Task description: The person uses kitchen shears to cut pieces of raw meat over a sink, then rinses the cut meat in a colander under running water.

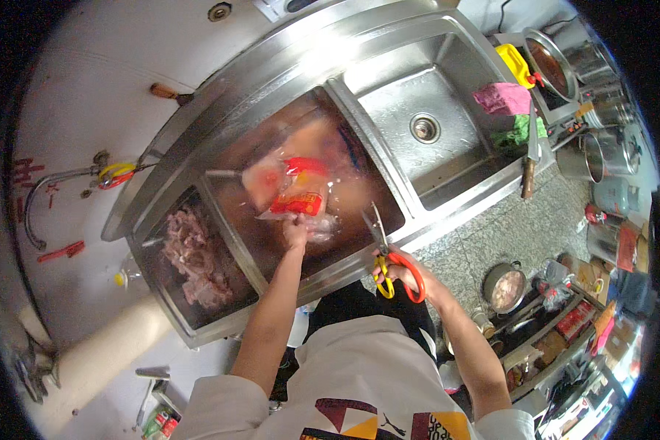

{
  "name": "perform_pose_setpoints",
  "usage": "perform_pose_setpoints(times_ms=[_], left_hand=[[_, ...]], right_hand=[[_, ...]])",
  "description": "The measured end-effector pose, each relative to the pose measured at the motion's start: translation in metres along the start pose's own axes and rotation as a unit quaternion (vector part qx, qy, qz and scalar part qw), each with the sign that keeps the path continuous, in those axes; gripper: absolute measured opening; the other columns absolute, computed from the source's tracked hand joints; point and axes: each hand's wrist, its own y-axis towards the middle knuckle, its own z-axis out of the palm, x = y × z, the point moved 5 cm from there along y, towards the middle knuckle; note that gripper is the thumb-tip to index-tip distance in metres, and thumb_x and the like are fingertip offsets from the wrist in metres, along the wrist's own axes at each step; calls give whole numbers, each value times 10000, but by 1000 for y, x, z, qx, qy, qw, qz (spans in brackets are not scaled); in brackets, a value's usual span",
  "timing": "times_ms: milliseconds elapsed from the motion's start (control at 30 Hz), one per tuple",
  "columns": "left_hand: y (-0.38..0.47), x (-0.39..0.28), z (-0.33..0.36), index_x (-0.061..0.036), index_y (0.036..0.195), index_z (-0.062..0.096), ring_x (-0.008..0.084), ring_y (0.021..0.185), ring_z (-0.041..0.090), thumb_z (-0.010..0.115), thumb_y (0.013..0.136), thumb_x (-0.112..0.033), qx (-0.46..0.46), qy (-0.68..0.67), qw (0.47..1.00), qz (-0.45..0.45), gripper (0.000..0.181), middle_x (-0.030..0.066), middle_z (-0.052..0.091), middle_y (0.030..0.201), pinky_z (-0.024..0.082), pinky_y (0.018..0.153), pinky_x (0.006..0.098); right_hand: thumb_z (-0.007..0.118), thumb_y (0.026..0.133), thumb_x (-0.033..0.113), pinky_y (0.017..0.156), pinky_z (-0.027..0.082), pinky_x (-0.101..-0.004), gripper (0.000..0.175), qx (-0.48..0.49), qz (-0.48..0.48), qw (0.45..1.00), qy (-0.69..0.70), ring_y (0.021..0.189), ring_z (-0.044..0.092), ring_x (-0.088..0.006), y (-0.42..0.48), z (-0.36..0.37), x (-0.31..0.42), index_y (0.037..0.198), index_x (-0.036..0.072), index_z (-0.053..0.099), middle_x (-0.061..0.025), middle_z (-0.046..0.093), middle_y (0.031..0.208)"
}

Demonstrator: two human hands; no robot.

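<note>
My left hand (pixel 296 232) grips the lower edge of a clear plastic packet with red printing (pixel 302 190) over the middle sink basin (pixel 242 220). Brownish water fills that basin, and pale bulky shapes (pixel 313 137) lie in it behind the packet, too blurred to name. In my right hand (pixel 407 272) is a pair of scissors (pixel 384 247) with one yellow and one orange-red handle loop. Its blades point away from me, slightly apart, above the basin's front right edge. The blades do not touch the packet.
Raw meat (pixel 192 258) lies in the left basin. A drain (pixel 424 128) shows in the right basin. On its right rim rest a pink cloth (pixel 503 99), a green cloth (pixel 514 135) and a knife (pixel 531 148). A pot (pixel 505 287) stands on the floor.
</note>
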Motion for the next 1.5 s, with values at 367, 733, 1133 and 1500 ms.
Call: perform_pose_setpoints(times_ms=[367, 733, 1133, 1500], left_hand=[[-98, -93, -95, -31, 997, 630, 139, 707, 630, 612, 988, -118, 31, 117, 979, 164, 89, 43, 643, 849, 566, 626, 303], [-119, -100, -109, -37, 1012, 594, 121, 731, 630, 576, 1003, -96, 78, 155, 970, 171, 62, 24, 628, 839, 541, 630, 286], [-150, -58, -146, -23, 970, 605, 101, 653, 573, 595, 989, -112, 12, 158, 974, 162, 91, 27, 607, 767, 496, 607, 283], [-176, -47, -148, -4, 990, 639, 118, 732, 635, 622, 970, -99, 7, 158, 976, 151, 99, 32, 638, 807, 527, 667, 294]], right_hand=[[552, 784, 205, 767, 541, -369, 487, 186, 121, 975, -34, 874, 688, -231, 82, 83, -43, 1245, 50, 518, -107, 660, 963], [525, 754, 178, 696, 538, -390, 478, 189, 110, 961, -168, 804, 664, -245, 122, 114, -55, 1200, 6, 534, -143, 636, 893], [541, 677, 253, 619, 509, -358, 294, 356, 92, 862, -350, 658, 645, -258, 136, 123, -32, 790, -12, 599, -136, 630, 722], [547, 779, 244, 578, 509, -368, 270, 308, 52, 915, -254, 606, 644, -254, 143, 149, -81, 783, -18, 615, -124, 628, 666]])
